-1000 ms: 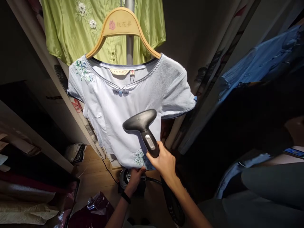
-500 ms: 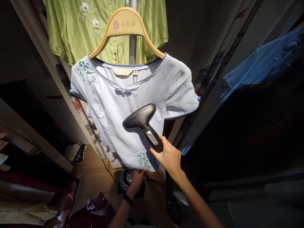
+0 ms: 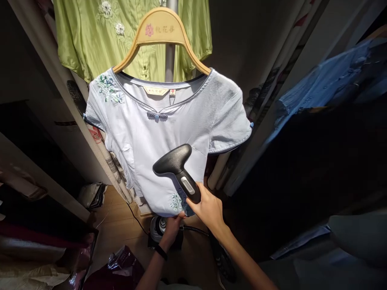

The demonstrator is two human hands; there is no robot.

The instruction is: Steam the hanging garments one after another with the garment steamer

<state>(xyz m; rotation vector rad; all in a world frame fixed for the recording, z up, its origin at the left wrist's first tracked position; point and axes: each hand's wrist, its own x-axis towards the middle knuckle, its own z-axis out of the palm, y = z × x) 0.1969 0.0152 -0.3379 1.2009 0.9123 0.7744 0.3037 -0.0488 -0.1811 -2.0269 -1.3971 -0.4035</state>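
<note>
A pale blue short-sleeved blouse [image 3: 169,137] with dark piping and floral embroidery hangs on a wooden hanger [image 3: 161,36]. My right hand [image 3: 208,207] is wrapped round the handle of a black garment steamer [image 3: 177,165], whose head lies against or just in front of the blouse's lower middle. Down at the hem, my left hand [image 3: 172,227] pinches the bottom edge of the blouse, partly hidden behind it. The wrist of that hand wears a dark band. The embroidery near the hem is partly covered by my right hand and the steamer handle.
Behind the hanger are a green blouse [image 3: 133,48] and a metal pole [image 3: 170,60]. The steamer base [image 3: 159,229] stands on the wooden floor [image 3: 113,223] with a coiled hose [image 3: 195,230]. Dark red bags [image 3: 121,266] lie at front left, and blue garments [image 3: 326,88] hang right.
My right hand has moved the steamer down and slightly left over the blouse. My left hand keeps its pinch on the hem. The sleeve on the right looks smoother.
</note>
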